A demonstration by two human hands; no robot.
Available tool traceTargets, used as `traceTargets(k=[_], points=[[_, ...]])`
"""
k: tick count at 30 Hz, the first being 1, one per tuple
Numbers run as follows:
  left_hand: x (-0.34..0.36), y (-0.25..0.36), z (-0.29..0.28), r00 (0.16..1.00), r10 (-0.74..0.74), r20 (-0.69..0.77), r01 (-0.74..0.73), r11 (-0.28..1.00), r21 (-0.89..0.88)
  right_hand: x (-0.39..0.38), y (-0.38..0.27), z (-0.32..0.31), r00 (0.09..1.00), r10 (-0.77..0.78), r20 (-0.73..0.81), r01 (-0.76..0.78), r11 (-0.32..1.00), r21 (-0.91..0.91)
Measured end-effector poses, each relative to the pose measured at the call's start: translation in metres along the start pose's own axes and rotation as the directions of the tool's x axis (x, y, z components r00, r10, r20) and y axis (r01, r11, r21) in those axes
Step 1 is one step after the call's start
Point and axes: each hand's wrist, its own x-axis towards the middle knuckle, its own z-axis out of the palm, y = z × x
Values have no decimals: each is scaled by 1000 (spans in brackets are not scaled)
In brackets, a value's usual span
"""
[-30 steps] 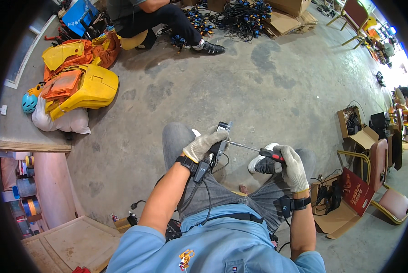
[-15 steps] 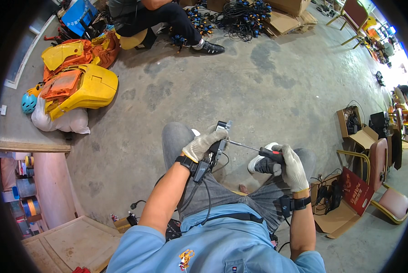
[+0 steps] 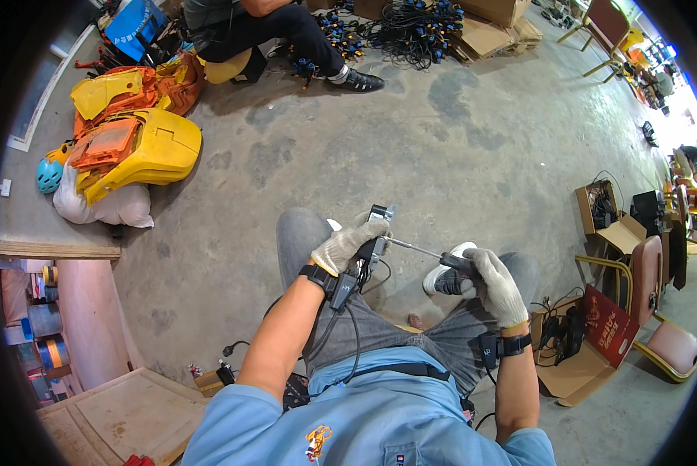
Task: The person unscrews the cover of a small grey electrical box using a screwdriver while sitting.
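Observation:
My left hand (image 3: 350, 245), in a pale knit glove, is closed round a small black and silver metal device (image 3: 378, 247) above my left thigh. The device stands on edge, and a black cable loops away below it. My right hand (image 3: 498, 289), gloved too, is wrapped round the dark handle of a screwdriver (image 3: 459, 265). Its long shaft slants leftward, and the tip meets the side of the device near my left fingers. Whether a screw sits under the tip is too small to tell. Black straps with small modules circle both my wrists.
Yellow and orange plastic shells (image 3: 142, 151) lie at far left. Another person's shoe (image 3: 358, 81) rests on the floor ahead, near a heap of black cables (image 3: 414, 35). To my right are an open carton (image 3: 570, 380) and a chair (image 3: 645, 283). A wooden board (image 3: 123, 415) lies at lower left.
The screwdriver handle has turned in my right fingers; its red part no longer shows. My left hand and the device have stayed nearly still.

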Motion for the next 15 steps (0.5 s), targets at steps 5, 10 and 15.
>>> traceTargets(k=[5,10,15], points=[[2,0,-1,999,28,24,-29,1000,10,7,6,-1,998,-53,-38,50,996,-71],[2,0,-1,998,44,50,-45,999,14,5,8,-1,999,-26,-26,30,980,194],[3,-2,1,997,50,53,-51,999,15,3,9,-6,998,-25,-60,40,965,260]])
